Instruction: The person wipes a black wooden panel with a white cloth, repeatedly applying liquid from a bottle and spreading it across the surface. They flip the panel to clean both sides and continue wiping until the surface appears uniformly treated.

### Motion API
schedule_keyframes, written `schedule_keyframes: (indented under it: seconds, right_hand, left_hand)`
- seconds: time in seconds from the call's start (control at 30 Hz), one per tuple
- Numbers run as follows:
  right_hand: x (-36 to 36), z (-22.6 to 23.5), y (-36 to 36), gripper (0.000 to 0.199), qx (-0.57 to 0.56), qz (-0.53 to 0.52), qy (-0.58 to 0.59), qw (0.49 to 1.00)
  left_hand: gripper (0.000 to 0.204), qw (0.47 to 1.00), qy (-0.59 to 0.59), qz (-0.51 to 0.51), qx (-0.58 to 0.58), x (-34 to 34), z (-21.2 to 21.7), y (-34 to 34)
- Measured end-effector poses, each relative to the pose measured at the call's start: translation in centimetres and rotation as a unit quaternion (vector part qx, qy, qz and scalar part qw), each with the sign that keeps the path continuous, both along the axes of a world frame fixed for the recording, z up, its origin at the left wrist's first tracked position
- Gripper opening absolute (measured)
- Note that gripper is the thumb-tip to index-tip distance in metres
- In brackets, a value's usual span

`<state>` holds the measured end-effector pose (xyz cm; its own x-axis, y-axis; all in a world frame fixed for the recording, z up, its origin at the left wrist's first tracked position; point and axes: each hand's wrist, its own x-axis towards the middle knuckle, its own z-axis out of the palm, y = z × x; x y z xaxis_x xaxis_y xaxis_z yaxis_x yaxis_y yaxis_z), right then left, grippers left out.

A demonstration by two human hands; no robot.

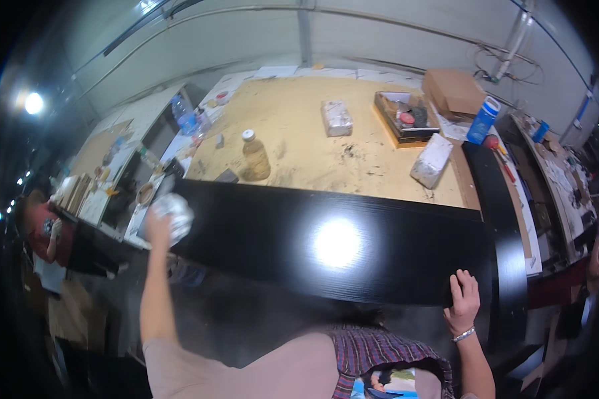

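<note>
A long glossy black board (266, 233) lies across the near side of the worktable, with a bright lamp reflection in its middle. At the board's left end my left hand (158, 229) is closed on a crumpled white rag (178, 216), which is blurred and pressed to the surface. My right hand (464, 299), with a bracelet at the wrist, rests on the near edge close to the right end. Its fingers lie stretched out on the black top and hold nothing. A second black board (496, 193) runs away from me along the right side.
On the yellowish tabletop (299, 120) stand a capped bottle of amber liquid (256, 156), two white wrapped blocks (337, 118), an open box of odds and ends (406, 120), a brown carton (454, 93) and a blue bottle (484, 120). Another person (53, 233) is at far left.
</note>
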<state>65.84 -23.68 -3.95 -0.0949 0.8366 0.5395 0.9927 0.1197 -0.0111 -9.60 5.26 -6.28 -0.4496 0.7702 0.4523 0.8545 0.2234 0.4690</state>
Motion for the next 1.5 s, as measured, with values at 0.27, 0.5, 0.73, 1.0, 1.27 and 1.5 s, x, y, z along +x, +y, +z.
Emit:
schedule_keyframes:
  seconds: [0.27, 0.5, 0.73, 1.0, 1.27, 1.5]
  right_hand:
    - [-2.9, 8.2, -4.2, 0.042, 0.104, 0.019, -0.024, 0.994]
    - [-6.1, 22.6, -3.9, 0.031, 0.034, 0.004, -0.05, 0.998]
    - [-5.7, 27.3, -0.5, 0.035, -0.081, -0.07, 0.115, 0.988]
    - [2.4, 19.5, -3.0, 0.047, -0.05, -0.135, 0.068, 0.987]
    - [14.7, 11.0, -15.0, 0.044, -0.035, -0.277, 0.237, 0.93]
    - [22.2, 7.3, -25.6, 0.048, -0.005, -0.429, 0.318, 0.845]
  left_hand:
    - [0.042, 0.606, -0.682, -0.378, 0.153, 5.2, 0.8, -14.6]
    - [0.037, 0.49, -0.679, -0.446, -0.314, 28.9, -3.8, -20.0]
    - [0.032, 0.484, -0.57, -0.538, -0.39, 35.0, -1.1, -20.6]
    - [0.024, 0.701, -0.166, -0.659, -0.216, 37.5, -2.2, -20.6]
    - [0.032, 0.42, -0.592, -0.515, -0.456, 50.6, 2.0, -20.1]
    - [0.021, 0.373, -0.175, -0.835, -0.365, 72.7, 9.1, -22.3]
